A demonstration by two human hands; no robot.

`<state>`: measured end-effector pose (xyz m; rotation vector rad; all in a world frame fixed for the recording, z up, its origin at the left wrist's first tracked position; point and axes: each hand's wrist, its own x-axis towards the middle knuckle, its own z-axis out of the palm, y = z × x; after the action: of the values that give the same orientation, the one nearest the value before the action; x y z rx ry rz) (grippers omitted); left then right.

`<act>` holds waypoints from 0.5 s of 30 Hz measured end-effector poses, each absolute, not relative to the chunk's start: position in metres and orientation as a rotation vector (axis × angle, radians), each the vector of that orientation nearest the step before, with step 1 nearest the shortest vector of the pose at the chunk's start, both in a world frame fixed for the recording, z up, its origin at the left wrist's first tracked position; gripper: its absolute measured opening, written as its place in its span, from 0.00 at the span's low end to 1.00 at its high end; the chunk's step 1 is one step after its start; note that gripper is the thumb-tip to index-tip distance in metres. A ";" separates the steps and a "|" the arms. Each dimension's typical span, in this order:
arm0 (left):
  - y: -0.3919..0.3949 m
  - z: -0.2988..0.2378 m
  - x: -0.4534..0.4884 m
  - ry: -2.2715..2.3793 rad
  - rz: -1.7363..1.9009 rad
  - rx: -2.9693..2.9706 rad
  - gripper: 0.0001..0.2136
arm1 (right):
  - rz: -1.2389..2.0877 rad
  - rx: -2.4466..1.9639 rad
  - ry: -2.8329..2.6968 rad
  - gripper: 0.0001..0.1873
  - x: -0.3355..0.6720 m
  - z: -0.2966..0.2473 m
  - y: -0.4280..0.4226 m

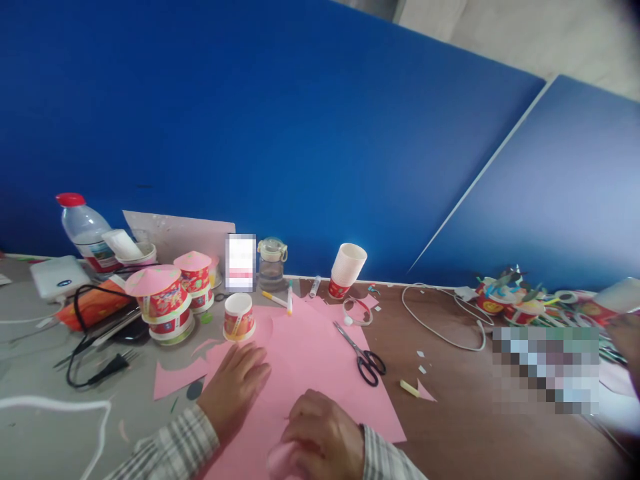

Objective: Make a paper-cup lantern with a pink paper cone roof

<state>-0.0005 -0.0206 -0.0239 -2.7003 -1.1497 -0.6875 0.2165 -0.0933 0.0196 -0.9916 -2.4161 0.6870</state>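
Note:
A large sheet of pink paper (300, 360) covers the middle of the table before me. My left hand (237, 383) lies on its left part, palm down with the fingers stretched out. Lower and to the right, my right hand (325, 433) is curled, its fingers closed on a small curved piece of pink paper (284, 460) at the bottom of the view. Part of that piece is hidden by the fingers. Black-handled scissors (363, 355) lie spread on the sheet's right side. Beyond my left hand stands a red and white paper cup (239, 317), upside down.
On the left are stacked cups with pink cone tops (155, 290), a plug with black cord (113, 367) and a red-capped bottle (85, 230). A glass jar (271, 267) and a cup stack (347, 270) stand near the blue partition (280, 133). Someone's arm (625, 343) shows at right.

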 end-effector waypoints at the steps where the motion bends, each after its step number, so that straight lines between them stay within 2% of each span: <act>1: -0.021 -0.023 0.000 -1.160 -0.695 -2.703 0.10 | 0.775 -1.016 -2.308 0.06 0.218 0.021 -0.092; 5: -0.022 -0.016 0.003 -1.123 -0.822 -2.703 0.09 | 0.907 -1.044 -1.870 0.07 0.230 0.029 -0.080; 9: -0.026 -0.001 -0.001 -1.017 -1.166 -2.684 0.13 | 0.968 -1.035 -1.561 0.08 0.245 0.043 -0.063; 13: -0.024 0.017 -0.008 -1.370 -1.605 -2.365 0.13 | 1.395 -0.887 -0.945 0.12 0.252 0.052 -0.037; 15: -0.018 0.022 -0.012 -1.571 -1.730 -2.216 0.17 | 1.451 -0.822 -0.819 0.15 0.251 0.051 -0.022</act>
<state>-0.0119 -0.0184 0.0220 -2.2160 -1.5711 -1.7302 0.2509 -0.0215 0.0512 -0.8216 -0.8190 1.4508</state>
